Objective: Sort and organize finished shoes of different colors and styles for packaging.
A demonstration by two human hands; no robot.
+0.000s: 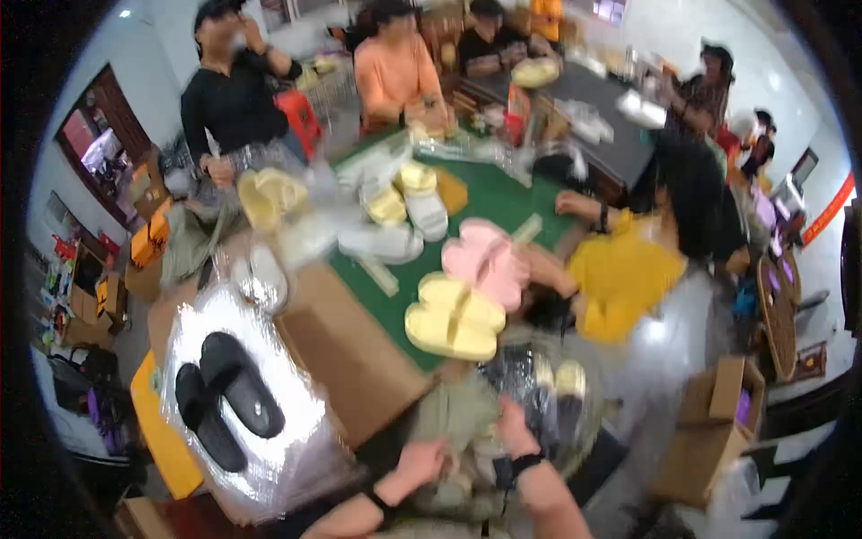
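Note:
A grey-green sack or cloth (458, 409) hangs just in front of me, creased and blurred. At its left edge my left hand (422, 472) is closed with the fingers curled in against the material. My right hand (516, 431) is closed at the sack's right edge, thumb side up. Beside the right hand, clear plastic bags (530, 377) hold dark and pale-yellow slippers. Beyond the hands, a pair of pale-yellow slippers (453, 319) lies at the table's near edge. Another person's hand touches the pink slippers (485, 265) behind them.
Black slippers (235, 386) rest on a plastic-wrapped stack at left, next to a cardboard box (346, 346). White and yellow slippers (404, 211) lie on the green table (404, 269). A person in a yellow top (628, 274) is at right, near an open carton (709, 440). Several people stand or sit beyond.

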